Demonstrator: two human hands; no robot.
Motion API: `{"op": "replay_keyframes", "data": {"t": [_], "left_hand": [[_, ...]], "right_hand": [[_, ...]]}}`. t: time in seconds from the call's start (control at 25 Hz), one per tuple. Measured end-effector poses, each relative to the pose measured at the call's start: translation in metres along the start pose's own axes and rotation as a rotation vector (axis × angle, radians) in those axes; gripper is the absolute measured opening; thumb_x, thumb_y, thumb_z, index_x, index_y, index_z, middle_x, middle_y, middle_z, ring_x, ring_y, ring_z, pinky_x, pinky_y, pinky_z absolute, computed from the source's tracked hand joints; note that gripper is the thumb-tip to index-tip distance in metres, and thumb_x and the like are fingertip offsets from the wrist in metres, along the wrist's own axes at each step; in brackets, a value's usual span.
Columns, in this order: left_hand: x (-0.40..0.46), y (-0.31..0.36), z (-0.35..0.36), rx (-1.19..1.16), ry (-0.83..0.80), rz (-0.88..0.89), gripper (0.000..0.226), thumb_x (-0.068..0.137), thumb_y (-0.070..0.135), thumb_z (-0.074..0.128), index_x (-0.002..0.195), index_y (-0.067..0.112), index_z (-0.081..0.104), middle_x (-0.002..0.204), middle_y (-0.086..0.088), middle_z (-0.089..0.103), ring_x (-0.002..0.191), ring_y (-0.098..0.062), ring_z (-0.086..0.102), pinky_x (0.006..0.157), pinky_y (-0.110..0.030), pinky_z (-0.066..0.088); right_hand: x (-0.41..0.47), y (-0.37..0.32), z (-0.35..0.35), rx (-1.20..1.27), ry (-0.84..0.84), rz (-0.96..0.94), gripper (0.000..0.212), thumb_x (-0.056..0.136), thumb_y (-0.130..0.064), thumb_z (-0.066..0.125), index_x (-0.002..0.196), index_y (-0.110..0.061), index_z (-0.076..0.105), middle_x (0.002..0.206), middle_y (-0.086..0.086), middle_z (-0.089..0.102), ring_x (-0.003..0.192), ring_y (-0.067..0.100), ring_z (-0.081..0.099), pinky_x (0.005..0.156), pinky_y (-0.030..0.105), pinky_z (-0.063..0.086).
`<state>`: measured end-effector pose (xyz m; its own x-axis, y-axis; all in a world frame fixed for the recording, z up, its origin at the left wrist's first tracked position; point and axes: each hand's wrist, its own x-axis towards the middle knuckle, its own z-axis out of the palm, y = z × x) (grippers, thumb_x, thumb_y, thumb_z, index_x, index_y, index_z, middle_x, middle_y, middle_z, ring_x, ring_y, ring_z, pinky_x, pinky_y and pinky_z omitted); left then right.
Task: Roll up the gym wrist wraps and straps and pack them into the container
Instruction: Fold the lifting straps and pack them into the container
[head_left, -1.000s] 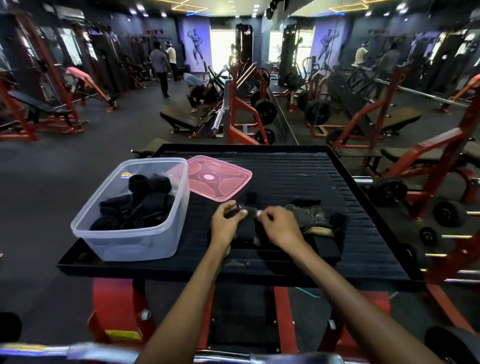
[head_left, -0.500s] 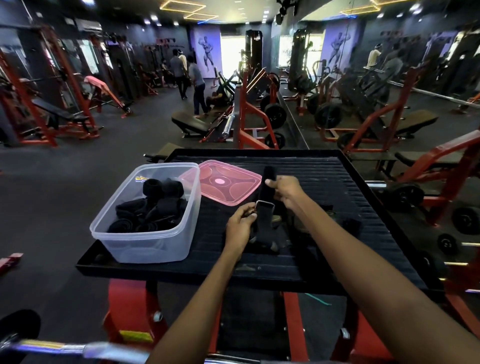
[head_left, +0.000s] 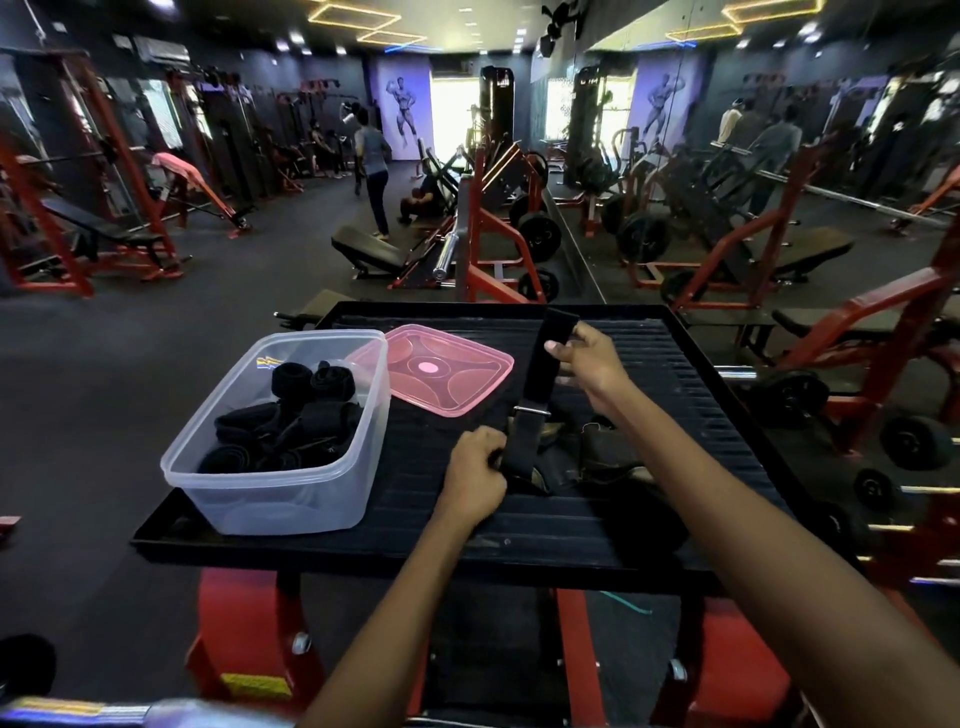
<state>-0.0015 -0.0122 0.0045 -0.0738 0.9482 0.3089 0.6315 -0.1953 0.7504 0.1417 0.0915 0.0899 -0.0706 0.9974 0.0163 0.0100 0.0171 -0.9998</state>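
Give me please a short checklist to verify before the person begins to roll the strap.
1. Strap held at both ends: ok, left hand grips the near end, right hand the far end.
2. Strap stretched straight: ok.
3. Metal buckle free: cannot tell.
4. Container open: ok, pink lid lies beside it.
5. Space left inside among the rolled wraps: ok.
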Motion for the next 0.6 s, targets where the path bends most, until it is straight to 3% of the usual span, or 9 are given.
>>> {"op": "replay_keyframes", "data": {"t": [0.08,0.16,0.28,0.4,0.48,0.6], "left_hand": [[-0.004,0.001,-0.002,-0.046,-0.186,0.020,0.043,0.067,-0.012,0.053,0.105,0.006,0.065,0.101,-0.003,0.064,0.095,-0.015,0.056,0.075,-0.013,0.039],[-0.002,-0.003,-0.002,-0.058,-0.220,-0.011,0.042,0.069,0.002,0.070,0.109,0.015,0.062,0.103,0.001,0.065,0.097,-0.013,0.059,0.083,-0.018,0.044],[0.004,-0.006,0.001,0.050,-0.134,0.001,0.036,0.068,0.027,0.079,0.100,0.016,0.064,0.091,-0.004,0.063,0.088,-0.019,0.059,0.081,-0.031,0.046],[0.005,0.001,0.004,0.093,0.000,0.030,0.034,0.067,0.043,0.078,0.078,0.014,0.062,0.071,0.000,0.051,0.068,-0.014,0.049,0.063,-0.024,0.039],[0.004,0.004,0.005,0.014,0.069,-0.021,0.043,0.068,0.046,0.076,0.059,0.015,0.047,0.058,0.005,0.042,0.055,-0.008,0.039,0.052,-0.020,0.031],[0.009,-0.002,0.003,-0.220,0.198,-0.193,0.051,0.072,0.043,0.075,0.052,0.014,0.038,0.047,0.007,0.037,0.046,-0.005,0.030,0.050,-0.024,0.030]], "right_hand": [[0.000,0.005,-0.001,-0.032,0.028,0.012,0.018,0.091,-0.002,0.055,0.103,-0.016,0.056,0.101,0.007,0.062,0.085,0.023,0.062,0.070,0.035,0.052],[-0.002,0.002,-0.002,-0.052,0.047,-0.003,0.020,0.091,-0.001,0.055,0.104,-0.016,0.057,0.103,0.009,0.063,0.089,0.027,0.063,0.069,0.037,0.054],[-0.006,-0.016,-0.001,-0.066,0.122,-0.140,0.023,0.089,0.000,0.057,0.104,-0.018,0.058,0.102,0.007,0.066,0.092,0.024,0.064,0.061,0.030,0.055],[-0.011,-0.029,0.005,-0.116,0.175,-0.262,0.023,0.088,0.000,0.059,0.104,-0.017,0.060,0.100,0.005,0.066,0.091,0.021,0.065,0.064,0.030,0.057],[-0.019,-0.029,0.010,-0.142,0.124,-0.286,0.025,0.087,0.001,0.059,0.107,-0.014,0.061,0.097,0.006,0.067,0.090,0.021,0.066,0.066,0.033,0.058],[-0.034,-0.021,0.017,-0.109,-0.015,-0.285,0.027,0.085,0.005,0.059,0.100,-0.017,0.058,0.090,0.005,0.067,0.084,0.021,0.066,0.060,0.030,0.058]]}}
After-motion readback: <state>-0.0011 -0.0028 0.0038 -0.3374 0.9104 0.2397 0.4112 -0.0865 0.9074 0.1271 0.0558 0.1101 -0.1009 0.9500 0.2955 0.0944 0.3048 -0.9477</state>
